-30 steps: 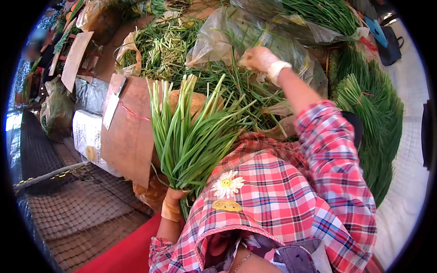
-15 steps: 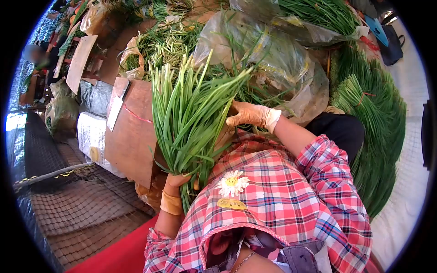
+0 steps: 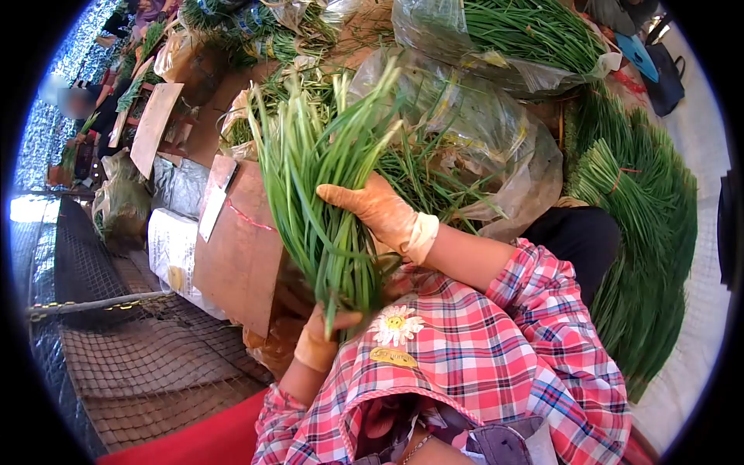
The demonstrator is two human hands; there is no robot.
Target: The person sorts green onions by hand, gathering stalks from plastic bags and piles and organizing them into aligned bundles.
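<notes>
A loose bunch of long green garlic chives (image 3: 310, 194) stands tilted in front of my chest, pale cut ends up and leaf tips down. Near its lower end, my gloved left hand (image 3: 324, 335) is closed around the leaves, its fingers partly blurred. My gloved right hand (image 3: 381, 215) wraps the right side of the bunch at mid-height, thumb across the front and the other fingers hidden behind. Just left of the bunch, a flat knife (image 3: 214, 205) and a red tie (image 3: 252, 217) lie on a brown board (image 3: 239, 260).
Ahead lies a clear plastic bag (image 3: 508, 136) with loose leaves around it. Large piles of chives (image 3: 651, 225) fill the right, including a bundle with a red tie (image 3: 612, 182). A white box (image 3: 172, 246) sits beside the board. Another person (image 3: 85, 101) is at the far left.
My right hand has moved left from the bunch's edge and now wraps its front. The bunch has become narrower and more gathered. My left hand has shifted slightly right and down.
</notes>
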